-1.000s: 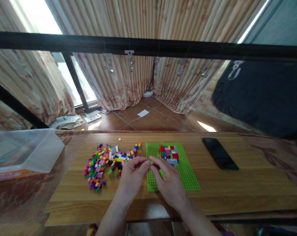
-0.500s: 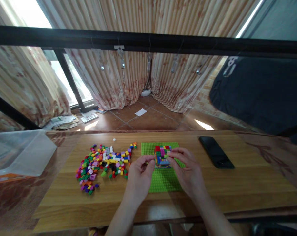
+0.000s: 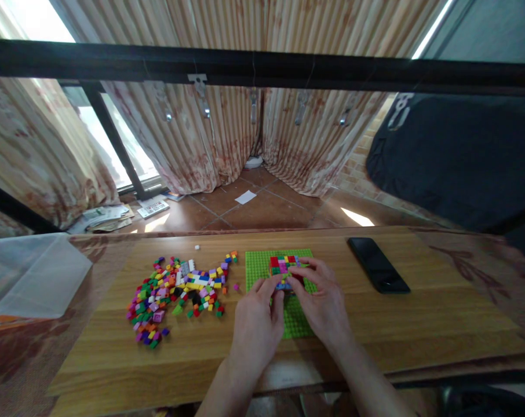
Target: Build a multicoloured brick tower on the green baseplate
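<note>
A small block built of multicoloured toy bricks [image 3: 282,264] sits on a green studded baseplate [image 3: 256,263]. My left hand [image 3: 257,321] is closed at the block's front left, its index finger laid over the front top edge and the thumb just below. From the right, my right hand [image 3: 325,304] curls its fingers and thumb onto the block's top and right side. Both sets of fingertips nearly meet there, covering the front of the block. Any single brick pinched between them is too small to make out.
Loose toy bricks [image 3: 201,284] are heaped on the wooden table [image 3: 397,330] to the left, with one white brick [image 3: 197,247] apart behind them. A black phone [image 3: 378,264] lies at the right. A clear plastic bin [image 3: 36,278] stands at the far left.
My left hand has moved right and its index finger now reaches over the block's front edge. My right hand stays at the block. A pink brick now lies between the pile and the baseplate.
</note>
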`<action>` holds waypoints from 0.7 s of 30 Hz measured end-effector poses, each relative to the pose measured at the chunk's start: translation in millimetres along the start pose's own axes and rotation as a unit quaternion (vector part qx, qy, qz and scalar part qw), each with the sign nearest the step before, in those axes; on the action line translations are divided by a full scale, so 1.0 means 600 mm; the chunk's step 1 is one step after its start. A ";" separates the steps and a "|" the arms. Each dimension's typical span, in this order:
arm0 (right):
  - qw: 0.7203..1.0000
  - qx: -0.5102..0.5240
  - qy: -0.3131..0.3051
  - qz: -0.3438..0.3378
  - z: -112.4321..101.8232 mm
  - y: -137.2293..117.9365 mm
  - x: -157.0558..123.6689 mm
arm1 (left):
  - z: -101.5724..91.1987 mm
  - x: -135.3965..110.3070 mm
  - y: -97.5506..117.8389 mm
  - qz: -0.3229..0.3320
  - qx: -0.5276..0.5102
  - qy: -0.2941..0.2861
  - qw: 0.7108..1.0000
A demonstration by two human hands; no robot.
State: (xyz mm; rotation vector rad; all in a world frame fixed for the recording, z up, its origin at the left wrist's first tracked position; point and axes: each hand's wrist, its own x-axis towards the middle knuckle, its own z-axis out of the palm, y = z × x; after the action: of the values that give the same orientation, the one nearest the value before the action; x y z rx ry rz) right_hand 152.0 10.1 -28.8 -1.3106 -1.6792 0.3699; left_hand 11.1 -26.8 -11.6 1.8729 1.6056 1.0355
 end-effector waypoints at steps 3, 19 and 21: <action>1.000 0.015 0.000 0.024 0.000 0.000 0.001 | 0.004 -0.001 0.000 -0.001 0.036 -0.004 0.999; 0.974 0.121 0.015 0.191 0.028 0.000 0.005 | 0.006 -0.004 0.001 0.004 0.117 -0.026 0.993; 0.975 0.113 0.023 0.190 0.031 -0.001 0.004 | 0.007 -0.004 0.003 0.002 0.122 -0.028 0.992</action>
State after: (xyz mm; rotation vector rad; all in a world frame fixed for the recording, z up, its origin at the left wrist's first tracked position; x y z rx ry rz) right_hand 136.3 17.5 -36.8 -1.4524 -1.2994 0.7278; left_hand 15.2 -29.1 -13.4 2.0421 1.7634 0.8087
